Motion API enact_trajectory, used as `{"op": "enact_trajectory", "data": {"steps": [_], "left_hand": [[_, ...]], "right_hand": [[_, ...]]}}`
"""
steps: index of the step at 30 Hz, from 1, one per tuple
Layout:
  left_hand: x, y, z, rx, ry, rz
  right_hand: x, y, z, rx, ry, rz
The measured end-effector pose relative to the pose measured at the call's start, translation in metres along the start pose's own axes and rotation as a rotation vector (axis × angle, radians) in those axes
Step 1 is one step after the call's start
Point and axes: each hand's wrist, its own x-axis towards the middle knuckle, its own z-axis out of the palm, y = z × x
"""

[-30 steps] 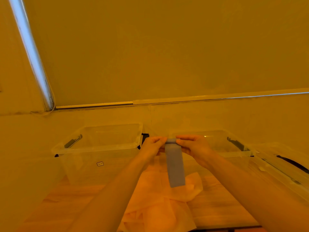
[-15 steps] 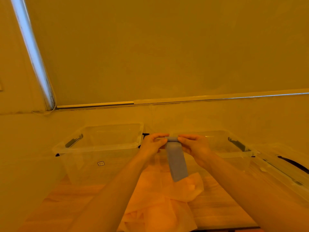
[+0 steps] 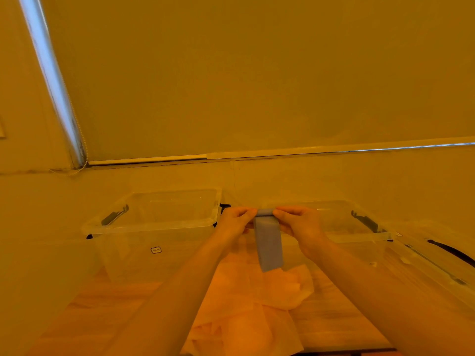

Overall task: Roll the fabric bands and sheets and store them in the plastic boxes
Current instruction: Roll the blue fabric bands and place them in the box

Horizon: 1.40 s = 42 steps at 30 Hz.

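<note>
Rolling a grey-blue fabric band (image 3: 268, 244) in the air between my two hands.

My left hand (image 3: 235, 224) and right hand (image 3: 298, 223) pinch the band's rolled top end from either side, its loose tail hanging over the crumpled pale peach fabric sheet (image 3: 246, 307) on the wooden table (image 3: 331, 319). Behind stand the left clear plastic box (image 3: 154, 222) and the right clear plastic box (image 3: 359, 235); I see nothing inside either. A clear lid (image 3: 437, 265) lies at the right.

Warm amber light tints everything. A drawn roller blind (image 3: 257, 73) fills the window above a pale wall (image 3: 334, 176); a beaded cord (image 3: 77, 140) hangs at its left. The surface (image 3: 115, 299) is light wood.
</note>
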Motion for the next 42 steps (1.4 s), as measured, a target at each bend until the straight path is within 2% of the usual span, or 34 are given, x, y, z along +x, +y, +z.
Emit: {"op": "enact_trajectory", "data": {"steps": [5, 12, 16, 21, 26, 33, 42], "left_hand": [[-0.0003, 0.0008, -0.0021, 0.024, -0.017, 0.000], [0.0003, 0.0017, -0.0074, -0.067, -0.058, 0.007], [-0.0004, 0.0000, -0.0083, -0.101, -0.074, 0.012], [-0.0008, -0.0012, -0.0039, -0.127, -0.041, -0.087], [-0.0002, -0.0043, -0.0038, -0.100, -0.051, -0.070], [0.0019, -0.0033, -0.0043, -0.097, -0.019, -0.041], [-0.0017, -0.0031, -0.0057, -0.138, -0.026, -0.083]], "right_hand": [[0.0002, -0.0009, 0.0014, -0.005, -0.014, 0.004], [-0.0017, -0.0026, 0.0002, 0.031, -0.067, 0.036], [-0.0027, -0.0032, 0.0019, 0.073, -0.033, 0.044], [-0.0044, -0.0026, 0.0031, 0.116, -0.034, 0.059], [-0.0053, -0.0015, 0.0022, 0.087, -0.083, 0.060], [-0.0071, -0.0005, 0.0004, 0.021, -0.127, 0.179], [-0.0064, 0.0012, -0.0015, 0.014, -0.132, 0.133]]}}
